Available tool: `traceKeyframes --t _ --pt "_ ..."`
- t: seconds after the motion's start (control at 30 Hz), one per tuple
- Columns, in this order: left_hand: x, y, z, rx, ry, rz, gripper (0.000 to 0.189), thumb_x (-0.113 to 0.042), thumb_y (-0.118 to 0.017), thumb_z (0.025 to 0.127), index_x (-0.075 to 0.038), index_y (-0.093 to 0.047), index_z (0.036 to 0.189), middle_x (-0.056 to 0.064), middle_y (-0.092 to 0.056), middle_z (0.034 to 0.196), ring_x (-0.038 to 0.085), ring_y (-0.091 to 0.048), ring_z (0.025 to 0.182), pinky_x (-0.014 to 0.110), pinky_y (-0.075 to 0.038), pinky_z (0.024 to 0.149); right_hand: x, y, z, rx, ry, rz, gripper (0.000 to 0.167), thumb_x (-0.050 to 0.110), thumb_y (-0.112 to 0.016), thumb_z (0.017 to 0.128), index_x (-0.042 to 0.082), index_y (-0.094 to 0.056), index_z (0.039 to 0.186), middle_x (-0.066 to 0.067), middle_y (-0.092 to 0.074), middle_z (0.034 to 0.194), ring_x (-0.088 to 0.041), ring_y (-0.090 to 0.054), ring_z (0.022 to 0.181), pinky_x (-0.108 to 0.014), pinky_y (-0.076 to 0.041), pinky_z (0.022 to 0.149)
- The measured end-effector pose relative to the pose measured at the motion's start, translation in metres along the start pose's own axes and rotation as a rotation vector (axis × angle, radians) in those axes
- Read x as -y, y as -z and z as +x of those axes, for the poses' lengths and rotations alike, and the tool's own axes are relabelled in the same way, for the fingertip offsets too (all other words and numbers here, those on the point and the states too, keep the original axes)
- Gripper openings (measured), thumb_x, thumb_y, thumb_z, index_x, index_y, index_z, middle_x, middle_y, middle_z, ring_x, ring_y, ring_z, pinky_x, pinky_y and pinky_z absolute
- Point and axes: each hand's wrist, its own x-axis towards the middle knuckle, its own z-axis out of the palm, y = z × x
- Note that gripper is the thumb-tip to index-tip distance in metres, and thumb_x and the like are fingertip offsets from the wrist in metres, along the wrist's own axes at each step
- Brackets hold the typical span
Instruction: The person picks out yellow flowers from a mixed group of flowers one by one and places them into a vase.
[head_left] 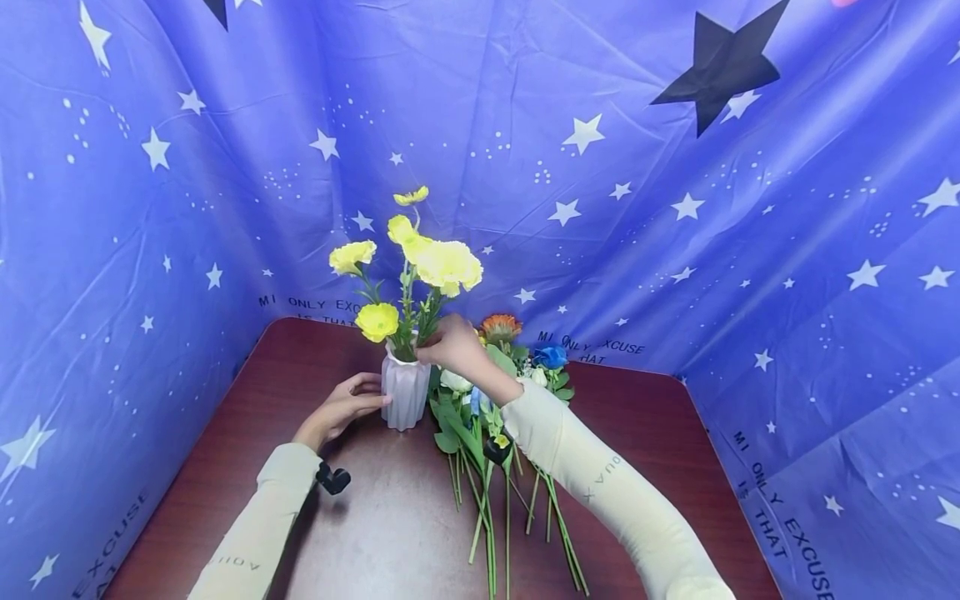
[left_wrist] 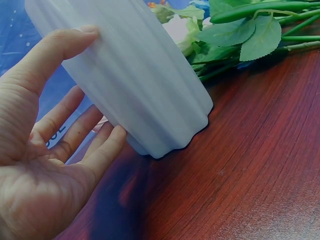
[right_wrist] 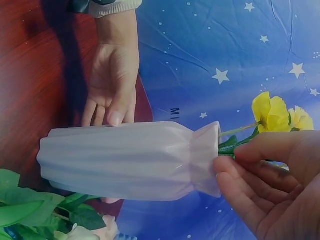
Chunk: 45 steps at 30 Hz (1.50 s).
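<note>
A pale, ribbed vase (head_left: 406,392) stands upright on the table with several yellow flowers (head_left: 450,265) rising from its mouth. My left hand (head_left: 349,408) is at the vase's left side. In the left wrist view, its thumb (left_wrist: 62,47) lies on the vase wall, and the other fingers extend loosely along the side. At the mouth, my right hand (head_left: 455,350) pinches a green flower stem (right_wrist: 228,149) between thumb and fingers. The right wrist view shows those fingertips right at the vase's rim (right_wrist: 215,160), with yellow petals (right_wrist: 270,112) beyond.
Right of the vase lies a bunch of flowers with long green stems (head_left: 491,508), including an orange bloom (head_left: 501,327), a blue bloom (head_left: 551,357) and white ones. Under them is a dark red wooden table (head_left: 375,533). Blue star-printed cloth (head_left: 487,100) surrounds the table's back and sides.
</note>
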Motion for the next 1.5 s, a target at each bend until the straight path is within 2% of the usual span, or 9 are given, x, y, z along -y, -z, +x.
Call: traceKeyframes --t 0.13,0.27,0.33,0.47,0.6,0.83,1.07,1.27,1.5 --pt "0.0 0.0 0.0 -0.002 0.0 0.0 0.066 -0.01 -0.073 0.092 0.007 -0.038 0.145 0.029 -0.046 0.145 0.018 -0.06 0.114 0.035 -0.054 0.103 0.005 0.0 0.001 0.04 -0.106 -0.085 0.022 0.018 -0.077 0.084 0.009 -0.063 0.07 -0.004 -0.067 0.069 -0.014 -0.054 0.061 -0.028 -0.05 0.065" --pt "0.0 0.0 0.0 -0.005 0.005 -0.001 0.066 -0.01 -0.073 0.092 0.007 -0.038 0.146 0.029 -0.046 0.145 0.018 -0.061 0.114 0.039 -0.053 0.105 0.01 0.001 0.0 0.108 -0.253 -0.158 0.03 0.035 -0.073 0.089 0.007 -0.068 0.099 -0.01 -0.072 0.103 -0.025 -0.065 0.096 -0.041 -0.052 0.096" --pt "0.0 0.0 0.0 -0.004 0.005 0.002 0.067 -0.011 -0.073 0.093 0.007 -0.038 0.146 0.03 -0.046 0.145 0.018 -0.061 0.113 0.04 -0.053 0.105 0.012 0.0 0.0 0.104 -0.266 -0.146 0.032 0.035 -0.073 0.089 0.007 -0.068 0.102 -0.01 -0.072 0.104 -0.027 -0.065 0.098 -0.04 -0.054 0.092" --pt "0.0 0.0 0.0 -0.004 0.004 -0.001 0.066 -0.011 -0.073 0.093 0.008 -0.038 0.146 0.03 -0.045 0.145 0.017 -0.061 0.112 0.042 -0.052 0.106 0.013 -0.001 -0.001 0.041 -0.255 -0.088 0.03 0.031 -0.079 0.085 0.005 -0.071 0.098 -0.009 -0.072 0.091 -0.025 -0.064 0.084 -0.033 -0.053 0.073" --pt "-0.001 -0.001 -0.001 -0.001 -0.003 -0.011 0.064 -0.009 -0.071 0.094 0.008 -0.038 0.146 0.03 -0.045 0.145 0.016 -0.061 0.111 0.042 -0.052 0.107 0.011 -0.002 -0.001 -0.018 -0.189 -0.039 0.038 0.026 -0.082 0.083 0.002 -0.067 0.108 -0.01 -0.071 0.095 -0.019 -0.061 0.081 -0.027 -0.051 0.07" --pt "-0.001 -0.001 -0.001 -0.003 0.003 -0.014 0.065 -0.009 -0.071 0.094 0.008 -0.037 0.146 0.031 -0.045 0.146 0.014 -0.062 0.11 0.045 -0.051 0.108 0.011 -0.002 -0.004 -0.054 -0.026 0.017 0.023 0.021 -0.079 0.088 -0.001 -0.079 0.091 -0.013 -0.072 0.067 -0.008 -0.05 0.05 -0.018 -0.04 0.049" --pt "-0.001 -0.001 -0.001 0.001 0.003 -0.023 0.065 -0.009 -0.071 0.094 0.009 -0.037 0.146 0.031 -0.045 0.146 0.013 -0.062 0.109 0.039 -0.053 0.105 0.007 -0.007 -0.001 -0.11 0.177 0.025 0.013 0.014 -0.077 0.09 0.001 -0.078 0.087 -0.013 -0.074 0.074 -0.01 -0.064 0.058 -0.017 -0.048 0.053" --pt "-0.001 -0.001 -0.002 0.005 -0.005 -0.028 0.064 -0.007 -0.071 0.093 0.009 -0.037 0.146 0.03 -0.045 0.145 0.012 -0.062 0.108 0.034 -0.054 0.102 0.009 -0.011 0.0 -0.126 0.201 -0.051 0.017 0.01 -0.076 0.089 0.003 -0.074 0.074 -0.01 -0.071 0.069 -0.008 -0.054 0.054 -0.017 -0.045 0.054" --pt "0.001 0.0 -0.001 0.01 -0.02 -0.039 0.062 -0.005 -0.07 0.093 0.01 -0.038 0.144 0.029 -0.047 0.142 0.01 -0.063 0.105 0.027 -0.055 0.096 0.013 -0.011 0.0 -0.088 0.174 -0.131 0.046 0.008 -0.078 0.086 0.015 -0.047 0.052 0.003 -0.048 0.05 -0.006 -0.037 0.047 -0.017 -0.031 0.048"
